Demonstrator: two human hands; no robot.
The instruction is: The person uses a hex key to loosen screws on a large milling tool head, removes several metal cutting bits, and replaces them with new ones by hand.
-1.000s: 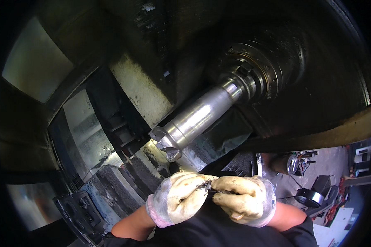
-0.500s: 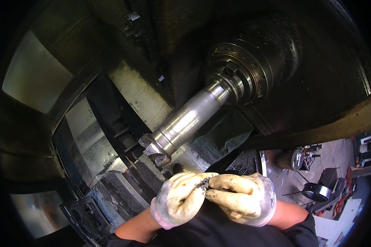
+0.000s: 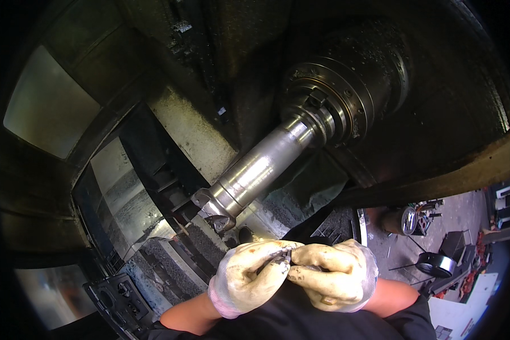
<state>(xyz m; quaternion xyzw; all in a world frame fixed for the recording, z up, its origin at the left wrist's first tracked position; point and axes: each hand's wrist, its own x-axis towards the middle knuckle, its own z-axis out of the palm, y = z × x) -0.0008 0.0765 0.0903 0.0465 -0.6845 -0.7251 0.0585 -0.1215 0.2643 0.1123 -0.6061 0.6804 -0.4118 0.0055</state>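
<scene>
Close to my body, both hands in soiled cream work gloves meet fingertip to fingertip. My left hand point(image 3: 250, 277) is closed, with thumb and forefinger pinching a small dark piece point(image 3: 287, 255) like a cutting insert; its shape is mostly covered. From the other side, my right hand point(image 3: 333, 276) is closed too, its thumb and fingertips pressed against the same piece. Just beyond my left hand is the toothed head of a milling cutter point(image 3: 217, 211). Its long shiny metal shank point(image 3: 260, 165) slants up and right into a round machine spindle point(image 3: 337, 99).
Dark machine walls surround the spindle. Dark chips cover the ledges point(image 3: 160, 271) at lower left, beside an open black case point(image 3: 119, 300). A pale panel point(image 3: 190, 127) runs behind the cutter. On the floor at right stand a metal bucket point(image 3: 401, 221) and a round black-rimmed object point(image 3: 435, 264).
My left fingers have shifted slightly around the small dark piece, showing more of it. My right hand has changed its pinch a little. The cutter has turned slightly.
</scene>
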